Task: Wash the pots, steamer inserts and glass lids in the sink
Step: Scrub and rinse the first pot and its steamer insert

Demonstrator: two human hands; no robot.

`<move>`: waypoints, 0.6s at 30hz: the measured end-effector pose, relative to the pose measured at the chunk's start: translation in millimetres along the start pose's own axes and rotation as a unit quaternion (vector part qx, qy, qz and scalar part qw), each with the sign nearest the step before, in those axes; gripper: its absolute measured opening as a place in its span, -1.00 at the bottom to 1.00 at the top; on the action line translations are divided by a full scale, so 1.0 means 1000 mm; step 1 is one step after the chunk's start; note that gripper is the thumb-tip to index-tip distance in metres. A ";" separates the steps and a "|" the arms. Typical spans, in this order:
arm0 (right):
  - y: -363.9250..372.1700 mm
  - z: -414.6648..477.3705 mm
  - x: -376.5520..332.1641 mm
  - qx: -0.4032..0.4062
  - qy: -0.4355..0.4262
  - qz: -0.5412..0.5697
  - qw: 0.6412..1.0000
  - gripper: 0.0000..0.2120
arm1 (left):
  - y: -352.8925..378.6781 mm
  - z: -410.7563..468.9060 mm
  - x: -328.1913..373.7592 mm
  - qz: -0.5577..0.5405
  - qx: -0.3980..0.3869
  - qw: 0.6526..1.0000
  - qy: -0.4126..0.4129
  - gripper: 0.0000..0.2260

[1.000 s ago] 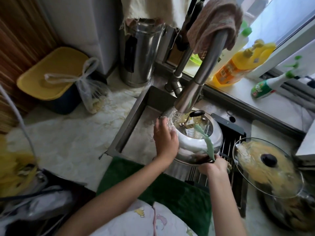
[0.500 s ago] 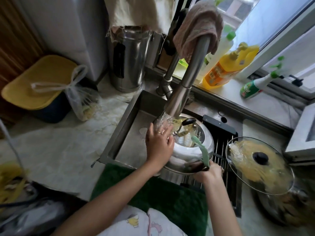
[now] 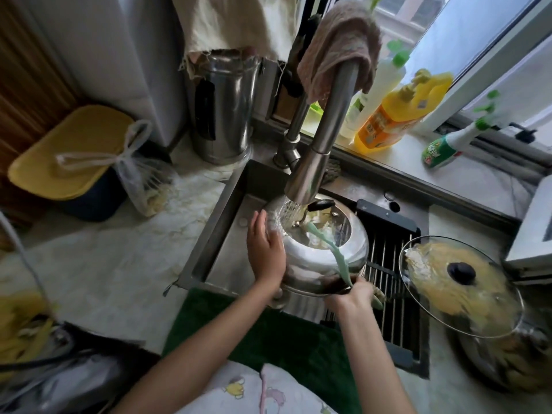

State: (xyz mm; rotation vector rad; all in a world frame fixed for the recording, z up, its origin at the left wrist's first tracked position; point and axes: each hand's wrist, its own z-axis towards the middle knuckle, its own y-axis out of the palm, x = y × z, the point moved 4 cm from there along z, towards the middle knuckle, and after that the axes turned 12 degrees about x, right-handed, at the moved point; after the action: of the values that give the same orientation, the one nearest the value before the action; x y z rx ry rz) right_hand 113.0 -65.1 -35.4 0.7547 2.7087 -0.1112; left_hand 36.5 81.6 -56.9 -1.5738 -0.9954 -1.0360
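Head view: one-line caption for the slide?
Left hand steadies a steel pot under the running faucet; right hand grips its near rim.

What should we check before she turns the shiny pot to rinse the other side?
1. Water running from the faucet into the pot: ok.
2. Left hand flat against the pot's side to steady it: ok.
3. Right hand gripping the pot at its near rim: ok, though the exact hold is blurred.
4. Pale green utensil sticking out of the pot: not ok, it could slip out when the pot turns.
5. Pot sitting over the sink, not the counter: ok.
6. Dirty glass lid on the right, out of the way: ok, it lies apart from the pot.
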 end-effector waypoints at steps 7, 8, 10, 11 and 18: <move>0.002 0.007 -0.012 -0.010 -0.014 0.021 1.000 -0.82 | 0.018 0.042 0.013 0.021 -0.064 0.995 -0.073 -0.61; 0.006 0.009 -0.015 -0.010 -0.026 0.025 0.999 -0.81 | 0.017 0.023 0.019 0.060 -0.062 0.996 -0.016 -0.57; 0.010 0.012 -0.019 -0.010 -0.044 0.035 0.998 -0.79 | 0.015 -0.016 0.030 0.151 -0.074 0.975 0.143 -0.49; 0.011 0.015 -0.019 -0.013 -0.047 0.039 0.998 -0.78 | 0.016 -0.024 0.032 0.202 -0.087 0.953 0.209 -0.47; -0.001 0.049 -0.021 -0.008 -0.071 0.045 0.996 -0.85 | 0.025 0.055 0.004 0.210 -0.140 0.963 0.089 -0.59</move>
State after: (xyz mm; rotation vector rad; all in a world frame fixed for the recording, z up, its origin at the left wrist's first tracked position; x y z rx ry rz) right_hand 143.6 -84.1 -75.0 0.8310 2.5348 -0.1183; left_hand 69.6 130.3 -68.9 -1.7842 -0.3748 -1.0227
